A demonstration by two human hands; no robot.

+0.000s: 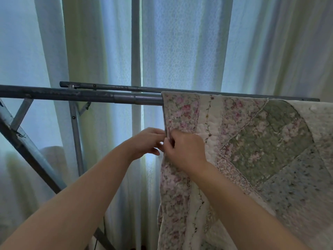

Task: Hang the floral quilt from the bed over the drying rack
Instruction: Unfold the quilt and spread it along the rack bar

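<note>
The floral quilt, a patchwork of pink flowers, cream and green, hangs over the grey metal bars of the drying rack on the right half of the view. Its left edge drops straight down from the near bar. My left hand pinches that edge from the left side. Just beside it, my right hand grips the same edge from the front, and the two hands touch. The quilt's lower end runs out of view at the bottom.
Pale curtains hang close behind the rack with light coming through. The rack's slanted legs and an upright post stand at the left. The left part of both bars is bare.
</note>
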